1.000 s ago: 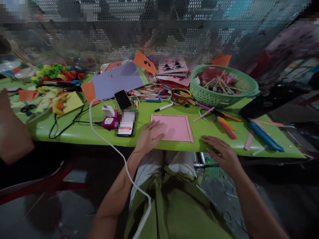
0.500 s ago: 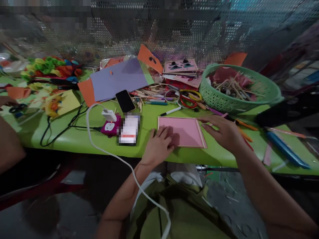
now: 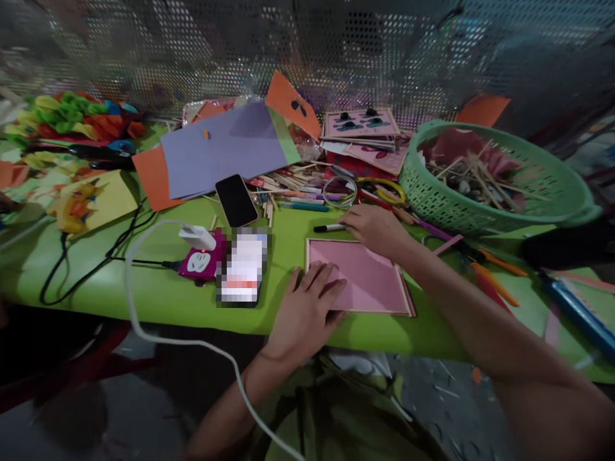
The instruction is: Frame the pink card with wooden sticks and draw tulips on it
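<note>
The left hand (image 3: 307,314) rests, fingers spread, on the left part of a pink card (image 3: 369,282). Just beyond the card, the right hand (image 3: 373,225) meets a marker (image 3: 328,228), grip unclear; farther, to the card's right, sits a green basket (image 3: 444,208).

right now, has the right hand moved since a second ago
Yes, forward and to the left: judged against the green table, the right hand went from its near edge to the far edge of the pink card, at the marker.
</note>
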A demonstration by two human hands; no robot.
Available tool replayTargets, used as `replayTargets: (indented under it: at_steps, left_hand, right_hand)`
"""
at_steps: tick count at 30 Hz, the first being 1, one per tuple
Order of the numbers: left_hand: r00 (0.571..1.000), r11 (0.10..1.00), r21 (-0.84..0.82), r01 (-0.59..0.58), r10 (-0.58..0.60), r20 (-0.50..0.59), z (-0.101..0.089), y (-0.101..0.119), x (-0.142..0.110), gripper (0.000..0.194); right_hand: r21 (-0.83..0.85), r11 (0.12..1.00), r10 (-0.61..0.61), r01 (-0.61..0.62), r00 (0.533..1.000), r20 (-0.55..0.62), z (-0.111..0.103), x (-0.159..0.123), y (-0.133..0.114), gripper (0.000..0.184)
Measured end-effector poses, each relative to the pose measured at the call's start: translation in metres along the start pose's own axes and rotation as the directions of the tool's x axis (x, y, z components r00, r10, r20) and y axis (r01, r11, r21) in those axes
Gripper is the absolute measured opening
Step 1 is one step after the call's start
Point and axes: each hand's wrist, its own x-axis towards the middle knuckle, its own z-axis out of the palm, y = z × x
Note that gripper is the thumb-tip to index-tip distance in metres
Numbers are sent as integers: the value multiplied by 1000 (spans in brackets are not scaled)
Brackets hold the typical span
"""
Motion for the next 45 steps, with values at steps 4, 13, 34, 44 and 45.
replayTargets:
  at_steps: [4,13,34,44,45]
  left_hand:
    - [1000,1000,-7,14,-14,7,-1,0,-2,51]
    - [1000,999,-40,17,-17,16,-3,-4,-4,50]
    - [999,998,-67,11,-8,43,-4,-7,-5,48]
    - [994,993,-116,-18,30,103,-13,-8,-7,50]
    - [993,992,-121,-24,38,113,-14,-8,-7,49]
  right_hand:
    - [5,1000,23,-23,999,-24,4,-5,6,28]
    - [-39,981,188,-189,982,-19,0,-11,9,30]
    - [-21,979,201,-202,979,-14,1,-11,6,29]
    - [-11,978,208,-208,978,-8,4,-13,5,29]
    - [-14,977,214,-214,977,1,3,-13,5,30]
